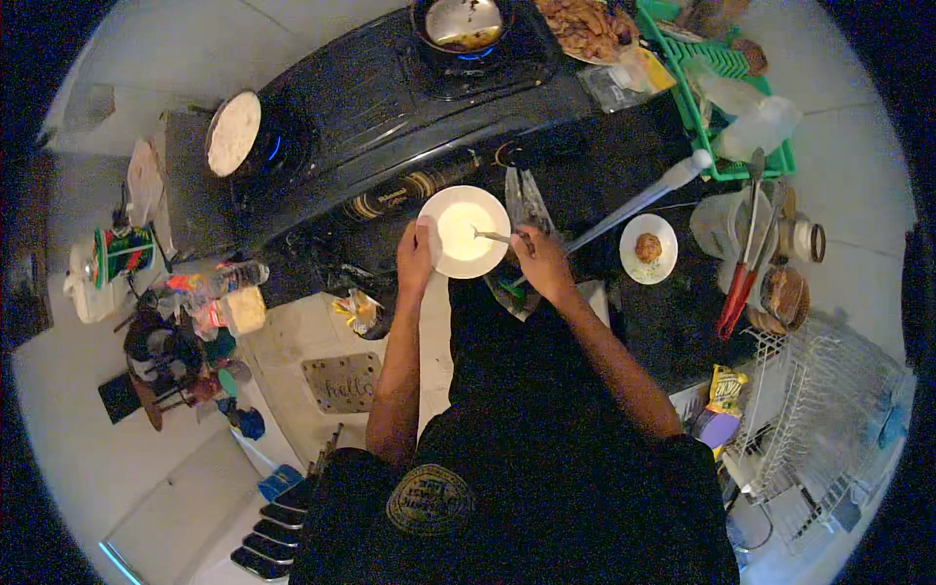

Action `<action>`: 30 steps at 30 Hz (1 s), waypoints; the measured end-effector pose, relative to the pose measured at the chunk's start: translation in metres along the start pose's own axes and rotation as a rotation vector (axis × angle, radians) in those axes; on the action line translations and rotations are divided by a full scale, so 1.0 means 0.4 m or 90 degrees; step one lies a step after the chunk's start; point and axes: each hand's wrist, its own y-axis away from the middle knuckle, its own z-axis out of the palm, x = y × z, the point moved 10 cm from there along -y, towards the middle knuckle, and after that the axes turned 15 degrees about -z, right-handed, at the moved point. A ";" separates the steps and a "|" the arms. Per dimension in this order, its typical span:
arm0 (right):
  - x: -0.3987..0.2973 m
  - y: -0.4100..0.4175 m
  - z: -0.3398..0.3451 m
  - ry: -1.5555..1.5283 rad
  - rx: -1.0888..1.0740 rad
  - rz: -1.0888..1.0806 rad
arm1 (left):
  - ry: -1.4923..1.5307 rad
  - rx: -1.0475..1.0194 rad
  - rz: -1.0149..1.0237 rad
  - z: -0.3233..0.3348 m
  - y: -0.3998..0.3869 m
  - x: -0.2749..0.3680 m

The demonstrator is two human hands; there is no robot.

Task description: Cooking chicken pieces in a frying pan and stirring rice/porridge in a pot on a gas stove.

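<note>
My left hand (415, 254) grips the left rim of a white bowl (499, 212) in front of my body. Pale, creamy liquid (462, 228) fills its bottom. Between the fingers of my right hand (540, 265) is the handle of a metal spoon (494, 236), whose tip dips into the liquid. Right of the bowl, a small white plate (657, 227) carries a browned round patty (648, 248) on pale shreds. Behind the bowl lies a dark cylindrical package (395, 191) with gold bands.
A pan (463, 45) with oil sits over a blue flame at the back. Another burner at left is lit beside a pan holding a pale flatbread (235, 135). Red-handled tongs (738, 292), a green basket (702, 131) and a wire dish rack (790, 409) stand right.
</note>
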 end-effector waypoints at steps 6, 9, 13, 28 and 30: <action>-0.056 -0.020 0.005 0.009 -0.015 -0.052 | 0.015 0.049 -0.015 0.008 0.025 0.002; -0.043 -0.014 0.002 -0.004 -0.022 -0.074 | 0.008 0.047 -0.054 0.003 0.032 -0.002; -0.076 -0.014 -0.030 -0.094 -0.143 0.053 | 0.044 -0.011 -0.109 0.000 0.072 0.043; -0.383 -0.154 -0.297 0.338 -0.035 -0.402 | 0.115 0.005 0.018 -0.085 0.114 0.292; -0.378 -0.153 -0.306 0.296 -0.014 -0.415 | 0.131 0.001 0.026 -0.092 0.114 0.317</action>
